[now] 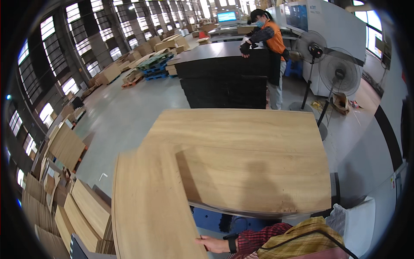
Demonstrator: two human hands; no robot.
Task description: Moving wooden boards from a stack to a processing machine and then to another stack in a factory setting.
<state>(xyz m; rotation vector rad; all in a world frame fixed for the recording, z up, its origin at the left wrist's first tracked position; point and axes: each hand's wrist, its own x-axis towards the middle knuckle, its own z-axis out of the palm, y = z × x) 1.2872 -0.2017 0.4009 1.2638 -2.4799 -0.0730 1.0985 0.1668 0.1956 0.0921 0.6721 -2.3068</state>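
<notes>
A long wood-grain panel (148, 207) is raised at a slant in front of me, from the lower edge up over the left part of a stack. My right hand (213, 244), with a dark band at its wrist, is closed on the panel's right edge near its lower end. The panel hides some of the fingers. My left hand is not in view. Beneath the raised panel lies the stack's broad top board (254, 164), in matching wood grain, with shadows across it.
Wooden boards (86, 211) lean at the lower left. Beyond the stack, a person (274, 39) in an orange vest and dark gloves leans over a tall dark panel stack (222, 77). Two standing fans (340, 73) are at right. A white sack (355, 220) sits beside me.
</notes>
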